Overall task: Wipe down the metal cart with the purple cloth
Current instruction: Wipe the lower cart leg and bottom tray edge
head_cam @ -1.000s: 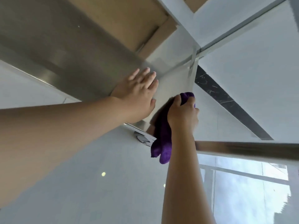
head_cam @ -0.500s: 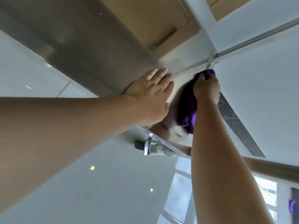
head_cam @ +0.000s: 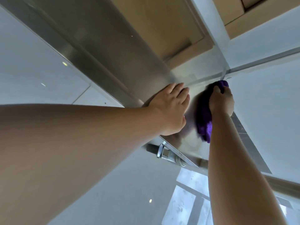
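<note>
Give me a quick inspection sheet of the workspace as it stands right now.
Surface: metal cart, brushed steel panel, reflective; no marks can be made out.
Job's things: purple cloth, bunched and pressed against the cart's panel near its corner.
Clutter: cardboard box beyond the cart.
Hands: left hand flat on the cart, fingers extended, steadying it; right hand closed around the cloth.
Cables: nothing seen.
Surroundings: caster wheel under the cart's corner; glossy pale tiled floor with light reflections; dark marble strip in the floor to the right.
</note>
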{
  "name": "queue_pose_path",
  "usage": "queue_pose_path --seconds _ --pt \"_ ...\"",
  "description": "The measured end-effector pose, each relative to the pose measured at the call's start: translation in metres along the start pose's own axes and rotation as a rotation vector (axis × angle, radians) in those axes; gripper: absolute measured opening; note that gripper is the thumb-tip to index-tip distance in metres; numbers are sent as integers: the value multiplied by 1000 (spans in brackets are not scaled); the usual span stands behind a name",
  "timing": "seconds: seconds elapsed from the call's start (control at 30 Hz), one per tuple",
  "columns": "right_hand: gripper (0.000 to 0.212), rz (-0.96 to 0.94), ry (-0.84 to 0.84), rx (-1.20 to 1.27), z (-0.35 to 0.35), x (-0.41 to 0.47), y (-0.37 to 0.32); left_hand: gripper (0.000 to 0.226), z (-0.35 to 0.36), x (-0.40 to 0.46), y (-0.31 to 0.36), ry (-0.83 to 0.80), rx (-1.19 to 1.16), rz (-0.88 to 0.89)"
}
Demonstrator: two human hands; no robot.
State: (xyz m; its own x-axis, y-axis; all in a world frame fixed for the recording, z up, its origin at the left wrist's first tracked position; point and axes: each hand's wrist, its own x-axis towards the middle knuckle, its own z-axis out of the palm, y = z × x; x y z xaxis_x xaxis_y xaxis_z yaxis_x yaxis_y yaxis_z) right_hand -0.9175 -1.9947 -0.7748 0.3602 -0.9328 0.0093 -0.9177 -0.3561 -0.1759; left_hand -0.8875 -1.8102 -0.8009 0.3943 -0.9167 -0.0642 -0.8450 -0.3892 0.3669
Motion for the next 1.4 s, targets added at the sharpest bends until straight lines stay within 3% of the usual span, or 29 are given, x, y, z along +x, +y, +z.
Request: queue_pose_path --seconds 0.17,0.37,0.63,0.8,1.1,1.27,1.4 --pt "35 -16 34 -17 1 -44 3 65 -2 -2 -1 15 -85 15" --pt "34 -91 1 6 6 -96 -21 49 -19 -8 -24 37 -508 171" --pt "37 -124 -5 -21 14 -150 -105 50 -61 -49 -116 -20 77 221" --pt "38 -257 -38 15 27 -199 -190 51 -103 -82 -197 -76 278 204" --pt "38 -486 -106 32 59 -262 -364 56 -169 -153 -336 -89 423 -18" --pt "40 -700 -120 21 76 -303 -446 36 -197 -202 -401 -55 329 -218" --pt "36 -880 -55 -39 86 -322 -466 29 -205 -229 -430 -73 381 -287"
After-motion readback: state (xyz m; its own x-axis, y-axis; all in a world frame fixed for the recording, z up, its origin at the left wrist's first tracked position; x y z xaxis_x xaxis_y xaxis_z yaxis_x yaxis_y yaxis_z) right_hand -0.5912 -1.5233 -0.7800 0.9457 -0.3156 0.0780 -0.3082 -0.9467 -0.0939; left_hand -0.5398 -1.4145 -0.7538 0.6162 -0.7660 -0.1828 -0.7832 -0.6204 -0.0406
